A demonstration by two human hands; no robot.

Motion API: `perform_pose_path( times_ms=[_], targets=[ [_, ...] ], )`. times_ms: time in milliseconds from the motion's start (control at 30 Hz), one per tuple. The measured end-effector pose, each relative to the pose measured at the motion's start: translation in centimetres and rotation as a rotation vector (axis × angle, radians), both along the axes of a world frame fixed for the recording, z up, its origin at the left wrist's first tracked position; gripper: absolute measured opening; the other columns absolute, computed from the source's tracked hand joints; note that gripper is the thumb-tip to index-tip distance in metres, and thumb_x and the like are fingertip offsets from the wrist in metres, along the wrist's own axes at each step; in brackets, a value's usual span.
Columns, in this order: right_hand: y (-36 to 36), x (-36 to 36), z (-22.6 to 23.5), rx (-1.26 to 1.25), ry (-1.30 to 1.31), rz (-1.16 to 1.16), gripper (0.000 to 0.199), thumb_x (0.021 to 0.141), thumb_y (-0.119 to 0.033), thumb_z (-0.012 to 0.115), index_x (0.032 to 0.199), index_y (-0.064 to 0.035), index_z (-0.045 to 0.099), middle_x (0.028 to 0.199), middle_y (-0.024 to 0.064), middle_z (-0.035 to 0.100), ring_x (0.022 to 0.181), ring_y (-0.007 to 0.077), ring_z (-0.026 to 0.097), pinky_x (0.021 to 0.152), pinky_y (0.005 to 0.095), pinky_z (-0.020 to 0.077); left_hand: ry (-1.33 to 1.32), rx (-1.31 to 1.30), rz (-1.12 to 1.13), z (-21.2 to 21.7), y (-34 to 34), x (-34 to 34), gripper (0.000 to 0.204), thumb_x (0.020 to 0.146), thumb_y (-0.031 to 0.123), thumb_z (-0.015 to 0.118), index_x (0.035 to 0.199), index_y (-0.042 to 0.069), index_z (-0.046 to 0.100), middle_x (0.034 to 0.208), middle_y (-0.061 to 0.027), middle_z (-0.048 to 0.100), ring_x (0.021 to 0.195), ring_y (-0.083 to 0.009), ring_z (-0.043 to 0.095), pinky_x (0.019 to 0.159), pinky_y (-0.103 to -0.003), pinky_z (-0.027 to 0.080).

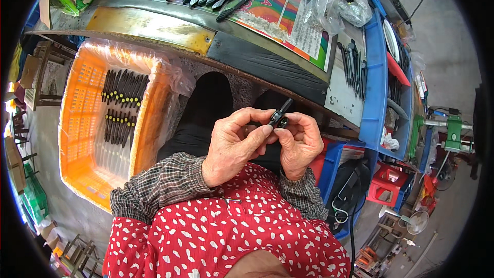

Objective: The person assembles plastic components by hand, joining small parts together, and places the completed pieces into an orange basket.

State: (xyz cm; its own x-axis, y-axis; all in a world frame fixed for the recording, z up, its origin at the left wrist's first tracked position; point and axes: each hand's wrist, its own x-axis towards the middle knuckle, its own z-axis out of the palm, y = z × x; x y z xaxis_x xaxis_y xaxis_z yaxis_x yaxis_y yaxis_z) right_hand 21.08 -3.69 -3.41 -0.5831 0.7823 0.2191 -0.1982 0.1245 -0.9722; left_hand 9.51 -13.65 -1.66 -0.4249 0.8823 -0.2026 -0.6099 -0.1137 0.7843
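Black part (278, 118) sits, in the head view, to the right of the orange crate (82, 134), raised between both hands. The left hand (236, 141) holds it in a narrow thumb-and-finger pinch; the right hand (301, 141) pinches its other side, near a rounded end. Whether it is one piece or two joined, I cannot tell. For good handling, I'd keep the left pinch steady, make only small right-fingertip movements, and avoid bending the projecting rod. Inside the crate, black pieces with yellow spots (122, 95) lie in two rows.
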Motion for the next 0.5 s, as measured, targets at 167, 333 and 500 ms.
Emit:
perform_pose_path(
  times_ms=[167, 333, 500],
  targets=[
    [-0.2, -0.2, -0.5, 0.048, 0.021, -0.03, 0.029, 0.08, 0.006, 0.069, 0.106, 0.0051, 0.056, 0.094, 0.0124, 0.063, 0.073, 0.0144, 0.066, 0.061, 0.0259, 0.0585, 0.001, -0.017, 0.008, 0.0, -0.1, 0.0, 0.023, 0.091, 0.0, 0.058, 0.114, -0.002, 0.061, 0.091, -0.0049, 0.063, 0.062, -0.0028, 0.056, 0.05, -0.014, 0.043],
    [-0.3, -0.2, -0.7, 0.073, 0.021, -0.045, 0.028, 0.08, 0.006, 0.07, 0.104, 0.0048, 0.056, 0.094, 0.0122, 0.062, 0.073, 0.0148, 0.065, 0.06, 0.0256, 0.0582, 0.011, -0.012, 0.009, -0.2, -0.2, 0.0, 0.025, 0.09, -0.002, 0.058, 0.114, -0.003, 0.061, 0.102, -0.0058, 0.056, 0.065, -0.0043, 0.058, 0.053, -0.016, 0.045],
    [-0.5, -0.2, -0.9, 0.099, 0.03, -0.043, 0.029, 0.08, 0.005, 0.071, 0.104, 0.0047, 0.056, 0.095, 0.0132, 0.061, 0.072, 0.0155, 0.065, 0.061, 0.0257, 0.0576, 0.122, 0.032, 0.051, -0.9, -0.3, 0.4, 0.025, 0.091, -0.001, 0.056, 0.116, 0.0, 0.061, 0.101, -0.005, 0.06, 0.065, -0.0053, 0.057, 0.05, -0.015, 0.043]
  ],
)
